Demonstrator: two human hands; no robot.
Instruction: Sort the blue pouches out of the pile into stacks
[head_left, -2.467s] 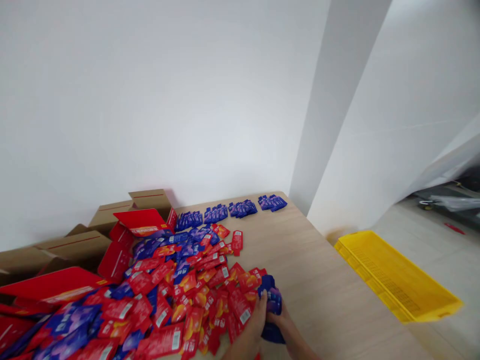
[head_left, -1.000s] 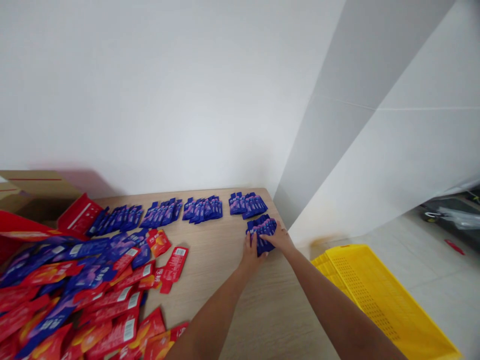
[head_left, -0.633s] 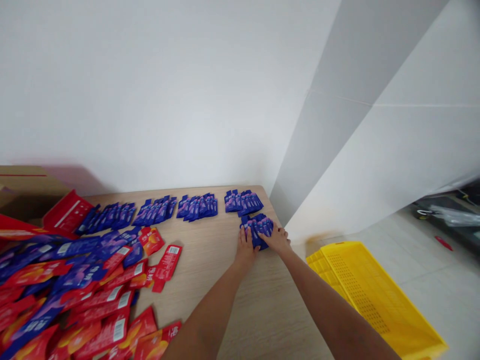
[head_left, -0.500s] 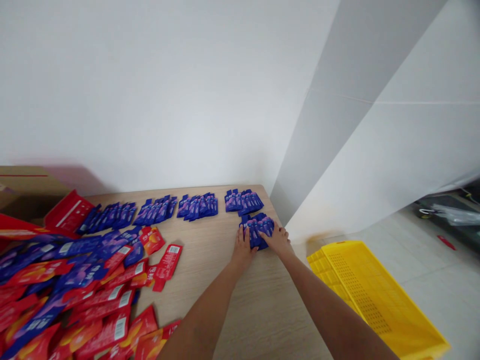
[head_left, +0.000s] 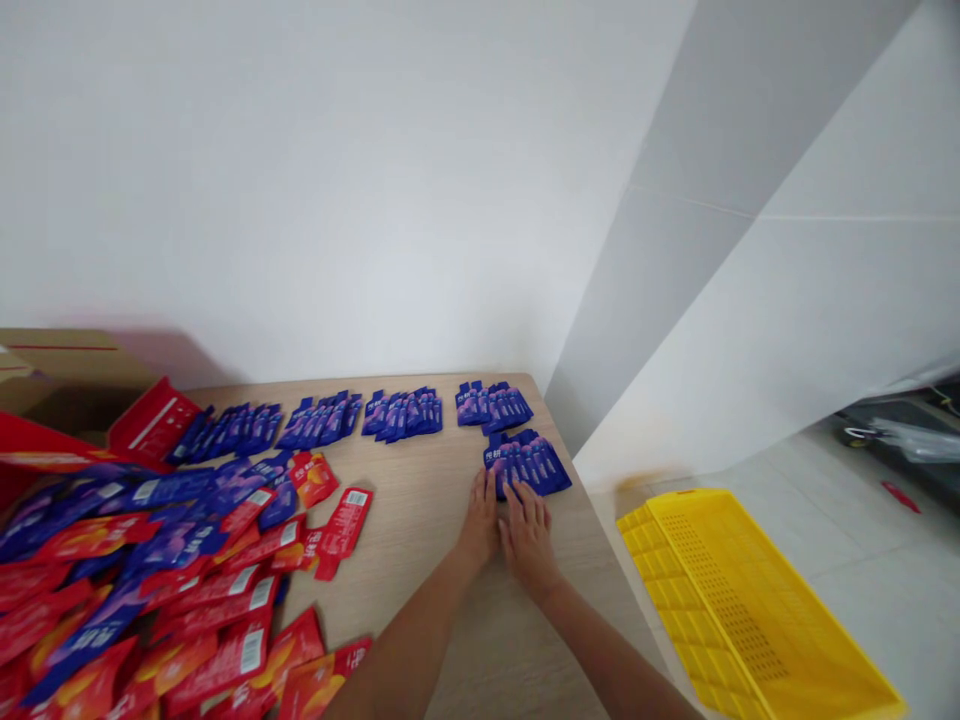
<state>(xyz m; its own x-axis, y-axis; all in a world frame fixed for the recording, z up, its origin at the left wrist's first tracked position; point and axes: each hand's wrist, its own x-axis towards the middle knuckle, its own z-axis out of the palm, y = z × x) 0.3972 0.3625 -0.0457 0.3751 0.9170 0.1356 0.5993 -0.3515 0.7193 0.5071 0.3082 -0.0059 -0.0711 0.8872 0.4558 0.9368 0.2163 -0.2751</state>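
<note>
A fanned row of blue sachets [head_left: 531,460] lies flat near the table's right edge, its pieces overlapping. My left hand [head_left: 480,520] rests at the row's lower left corner, fingers stretched forward and touching it. Beside it, my right hand [head_left: 529,530] lies with fingers extended over the row's lower edge. Neither hand grips anything. Just behind is another blue sachet row [head_left: 495,404], and further left along the wall are more such rows, one in the middle [head_left: 403,413] and one beside it [head_left: 320,419].
Loose red sachets [head_left: 225,600] mixed with blue ones heap over the table's left side. An open red-and-brown carton [head_left: 142,425] stands behind them. On the floor at right sits a yellow plastic basket [head_left: 780,600]. A white wall [head_left: 337,200] borders the table's back.
My right hand has moved from the row's right side to its lower edge, close to my left hand. More of the blue sachet row is uncovered. The view has shifted slightly.
</note>
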